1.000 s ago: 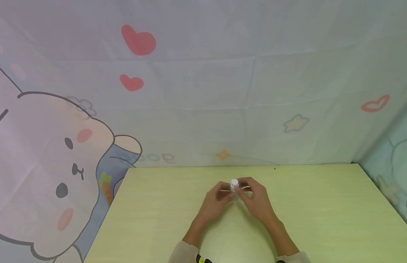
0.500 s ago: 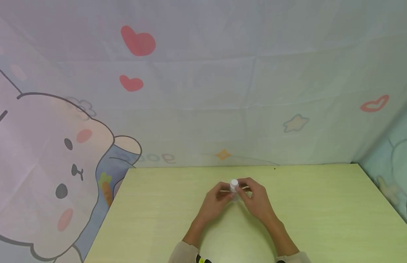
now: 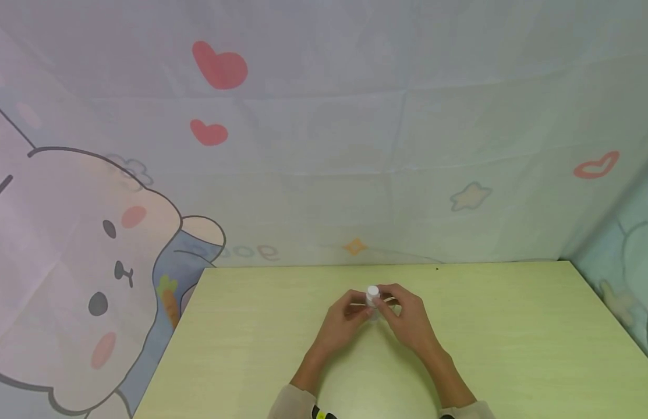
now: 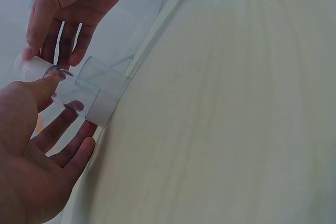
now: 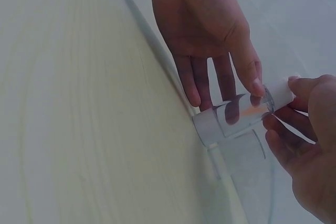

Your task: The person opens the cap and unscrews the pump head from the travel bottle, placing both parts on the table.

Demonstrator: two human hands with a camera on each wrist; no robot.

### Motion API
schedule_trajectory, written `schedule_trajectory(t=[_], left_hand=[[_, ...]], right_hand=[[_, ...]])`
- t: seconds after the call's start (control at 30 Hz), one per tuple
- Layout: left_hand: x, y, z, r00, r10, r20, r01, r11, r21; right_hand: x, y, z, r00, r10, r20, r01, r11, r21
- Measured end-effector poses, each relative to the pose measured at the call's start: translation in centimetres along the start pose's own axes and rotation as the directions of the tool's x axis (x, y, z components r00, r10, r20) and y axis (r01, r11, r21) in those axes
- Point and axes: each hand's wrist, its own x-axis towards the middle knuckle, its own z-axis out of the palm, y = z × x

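A small clear bottle [image 4: 73, 95] with a white base [image 4: 102, 109] and a white cap [image 3: 373, 290] stands upright between the two hands. My left hand [image 3: 340, 323] grips its clear body, thumb near the neck and fingers along the far side. At the top, my right hand [image 3: 410, 319] pinches the white cap between thumb and fingers. The right wrist view shows the bottle's base [image 5: 208, 128] at the tabletop. Close beside it is an open-ended clear plastic piece [image 4: 98, 73], like a see-through cup or cover.
The pale yellow-green table [image 3: 240, 349] extends to both sides of the hands. Behind it hangs a light cloth backdrop [image 3: 313, 145] with printed hearts and a cartoon animal [image 3: 67, 279]. Beige sleeves [image 3: 292, 401] rest at the table's near side.
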Motion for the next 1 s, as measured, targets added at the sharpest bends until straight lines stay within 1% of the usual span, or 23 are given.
schedule_trajectory(t=[0.3, 0.57, 1.0], left_hand=[[0.03, -0.01, -0.01, 1.000, -0.002, -0.004, 0.002, 1.000, 0.000], [-0.02, 0.05, 0.02, 1.000, -0.008, -0.009, 0.008, 1.000, -0.003], [0.04, -0.11, -0.01, 1.000, -0.009, -0.008, 0.009, 1.000, -0.002]], right_hand=[[-0.05, -0.06, 0.12, 1.000, 0.023, -0.015, -0.022, 0.999, 0.039], [-0.10, -0.05, 0.21, 0.999, 0.021, -0.028, -0.019, 0.998, 0.055], [-0.03, 0.01, 0.24, 0.999, 0.036, -0.024, -0.035, 0.999, 0.027]])
